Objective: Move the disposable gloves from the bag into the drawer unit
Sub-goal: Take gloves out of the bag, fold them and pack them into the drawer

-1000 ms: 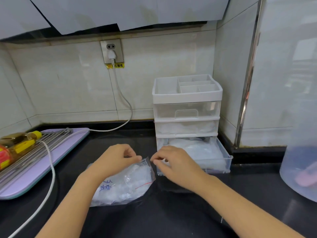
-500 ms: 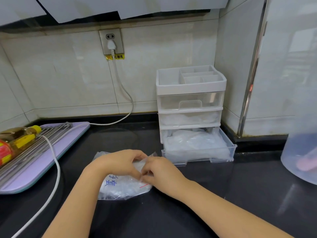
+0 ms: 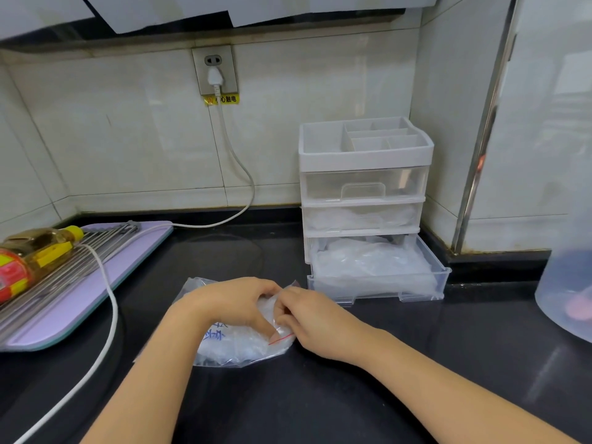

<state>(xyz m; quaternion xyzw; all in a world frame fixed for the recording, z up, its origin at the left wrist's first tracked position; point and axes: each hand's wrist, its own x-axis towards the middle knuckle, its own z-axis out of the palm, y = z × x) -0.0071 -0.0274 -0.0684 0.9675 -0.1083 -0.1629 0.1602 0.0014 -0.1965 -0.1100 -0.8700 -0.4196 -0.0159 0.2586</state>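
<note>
Pinching the mouth of the clear plastic zip bag [image 3: 197, 288], I have both hands close together, left hand [image 3: 230, 307] and right hand [image 3: 315, 325], fingers curled on the film. The bag lies flat on the black desk [image 3: 352, 398], thin white disposable gloves [image 3: 250, 347] bunched inside. Just right of it stands the white-and-clear plastic drawer unit [image 3: 365, 155], its bottom drawer [image 3: 378, 288] pulled out, holding crumpled clear plastic.

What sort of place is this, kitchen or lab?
Probably a home kitchen corner: a black counter against tiled walls, an oil bottle lying on a metal rack, a plugged-in socket. The left hand and right hand pinch a bag beside the drawer unit.
</note>
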